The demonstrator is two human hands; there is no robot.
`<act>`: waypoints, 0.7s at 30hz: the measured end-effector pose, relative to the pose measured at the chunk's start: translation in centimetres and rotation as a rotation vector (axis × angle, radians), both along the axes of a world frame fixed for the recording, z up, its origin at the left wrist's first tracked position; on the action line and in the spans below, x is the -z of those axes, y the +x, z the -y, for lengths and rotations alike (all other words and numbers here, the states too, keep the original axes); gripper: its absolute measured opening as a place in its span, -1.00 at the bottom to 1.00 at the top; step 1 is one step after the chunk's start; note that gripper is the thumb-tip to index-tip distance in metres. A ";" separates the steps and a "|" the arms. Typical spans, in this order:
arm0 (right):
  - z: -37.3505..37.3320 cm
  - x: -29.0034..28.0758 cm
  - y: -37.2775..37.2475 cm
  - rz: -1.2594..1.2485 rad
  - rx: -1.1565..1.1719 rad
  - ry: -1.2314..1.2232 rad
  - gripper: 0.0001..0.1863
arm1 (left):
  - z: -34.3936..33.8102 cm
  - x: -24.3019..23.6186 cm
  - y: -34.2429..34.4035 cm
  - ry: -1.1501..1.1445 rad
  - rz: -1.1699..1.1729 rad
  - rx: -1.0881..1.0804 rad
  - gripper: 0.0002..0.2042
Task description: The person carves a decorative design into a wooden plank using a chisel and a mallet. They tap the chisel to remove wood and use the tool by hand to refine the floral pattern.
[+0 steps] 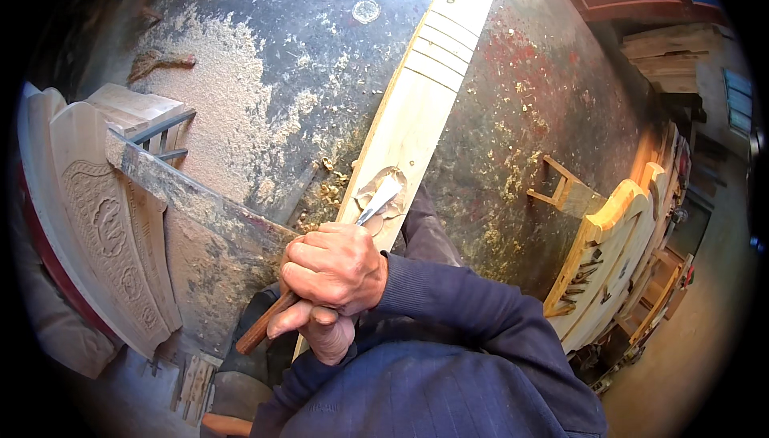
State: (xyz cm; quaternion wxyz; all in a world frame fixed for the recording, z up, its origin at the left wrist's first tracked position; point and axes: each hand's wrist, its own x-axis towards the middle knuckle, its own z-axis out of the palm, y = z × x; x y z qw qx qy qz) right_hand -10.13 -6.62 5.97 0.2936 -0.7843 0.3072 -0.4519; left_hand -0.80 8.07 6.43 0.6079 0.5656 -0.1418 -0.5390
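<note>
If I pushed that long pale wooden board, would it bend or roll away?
Probably neither. The board looks thick and flat, so it would likely stay stiff and slide, not roll. It runs long across the dusty workbench, so it is probably fairly heavy. Both hands, right hand over left hand, press a chisel into it, which would likely hold it.

Carved panel (104, 222), sawdust (224, 102), chair frame (609, 254)

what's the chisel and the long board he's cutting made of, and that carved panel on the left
Chisel: a grey, shiny blade that looks like steel, on a reddish-brown handle, probably varnished wood. Long board: pale, bare wood with cut grooves across it and a freshly gouged hollow. Carved panel: pale unfinished wood too, with relief carving, dusted with sawdust.
</note>
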 end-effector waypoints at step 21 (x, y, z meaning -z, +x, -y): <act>0.0 0.9 -0.1 -0.058 0.017 -0.015 -0.66 | 2.7 -2.6 -0.1 0.123 0.010 0.096 -0.11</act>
